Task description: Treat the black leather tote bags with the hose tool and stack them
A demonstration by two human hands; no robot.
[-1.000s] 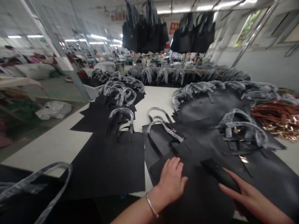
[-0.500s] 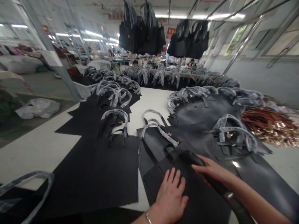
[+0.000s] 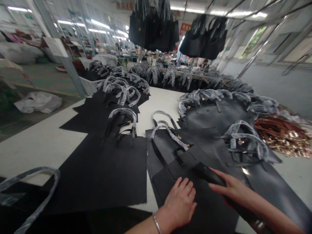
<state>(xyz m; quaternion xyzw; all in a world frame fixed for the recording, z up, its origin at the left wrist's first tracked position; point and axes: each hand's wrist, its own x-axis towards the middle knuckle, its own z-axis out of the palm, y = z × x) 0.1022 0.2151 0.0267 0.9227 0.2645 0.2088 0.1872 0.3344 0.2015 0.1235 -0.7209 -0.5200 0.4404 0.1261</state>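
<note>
A black leather-like bag panel or bag [image 3: 207, 211] lies in front of me on top of other black bags. My left hand [image 3: 181, 203] rests palm down on it, fingers extended and slightly bent, with a silver bangle at the wrist. My right hand [image 3: 231, 188] is wrapped round a long black hand-held tool [image 3: 206, 172], whose exact kind I cannot make out. The tool's broad front end is at the bag's surface, right of my left fingertips; whether it touches is unclear. Beyond my left hand stand plastic-wrapped handles [image 3: 168, 133] of a black bag beneath.
Flat black bags [image 3: 117, 172] lie to the left on the pale table [image 3: 31, 136]. More bags [image 3: 207, 113] with wrapped handles are piled ahead and right. Brown straps with gold buckles [image 3: 285, 136] are heaped at the right. Black bags [image 3: 153, 32] hang overhead beside a metal post [image 3: 65, 65].
The view has tilted down a little, so the table appears higher. My left fingers have drawn closer together. My right hand has shifted the tool slightly towards me and to the right.
</note>
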